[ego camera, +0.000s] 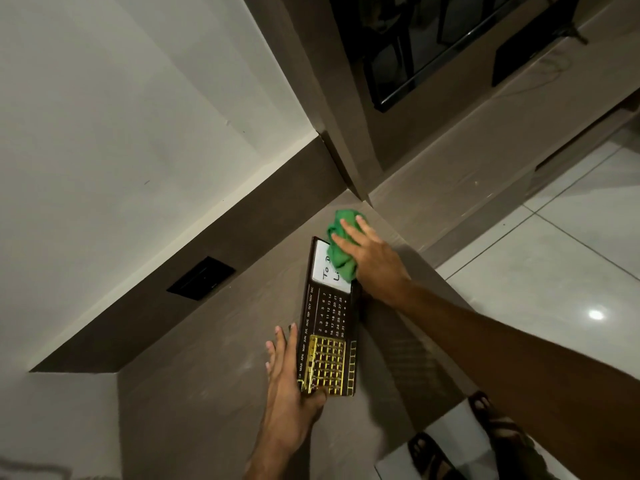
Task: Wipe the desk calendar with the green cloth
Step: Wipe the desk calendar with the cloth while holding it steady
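Note:
A dark brown desk calendar (329, 317) lies flat on the brown counter (214, 368). It has a white to-do panel at its far end, date numbers in the middle and a gold grid at its near end. My right hand (372, 263) presses a bunched green cloth (341, 249) onto the white panel, hiding part of the writing. My left hand (289, 379) lies along the calendar's left edge, with the thumb on its near corner, holding it in place.
A black wall socket (201, 278) sits in the dark backsplash to the left. A television (433, 46) stands at the back right above a lower shelf. White floor tiles (540, 258) and two dark sandals (433, 455) lie beyond the counter's right edge.

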